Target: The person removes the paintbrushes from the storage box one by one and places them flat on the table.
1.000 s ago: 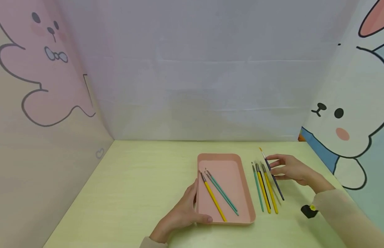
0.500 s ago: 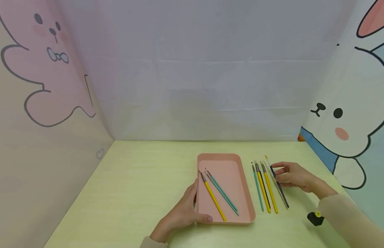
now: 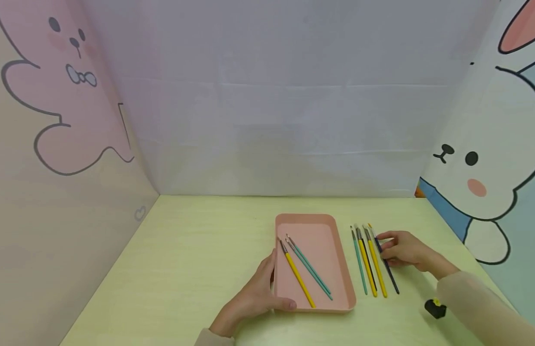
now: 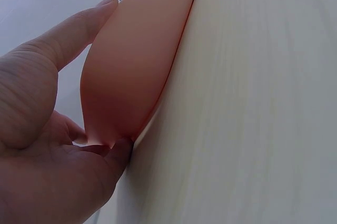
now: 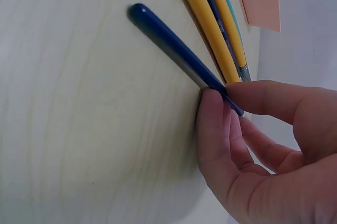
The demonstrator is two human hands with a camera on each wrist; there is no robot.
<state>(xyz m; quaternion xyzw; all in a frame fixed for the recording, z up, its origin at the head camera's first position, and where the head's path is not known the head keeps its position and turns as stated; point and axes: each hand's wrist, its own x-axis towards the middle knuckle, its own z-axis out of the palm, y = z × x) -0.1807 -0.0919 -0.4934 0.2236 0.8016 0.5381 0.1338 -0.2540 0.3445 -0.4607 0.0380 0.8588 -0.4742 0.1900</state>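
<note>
My right hand pinches a dark blue paintbrush between thumb and fingertips. In the right wrist view, the handle of this blue paintbrush lies very close to the table, beside a yellow one. A row of paintbrushes lies just left of it: yellow brushes, a dark one between them and a green brush. With my left hand I grip the near left corner of a pink tray, thumb at the front rim. Inside the tray rest a yellow paintbrush and two green paintbrushes.
A pale wooden table carries everything. White cloth rises behind it, and cartoon-printed sheets stand at both sides. A small black object with a yellow flower is near my right sleeve.
My right hand has lowered the blue paintbrush and brought it alongside the row, its tip now nearer the yellow brush. The left hand and the tray have stayed in place.
</note>
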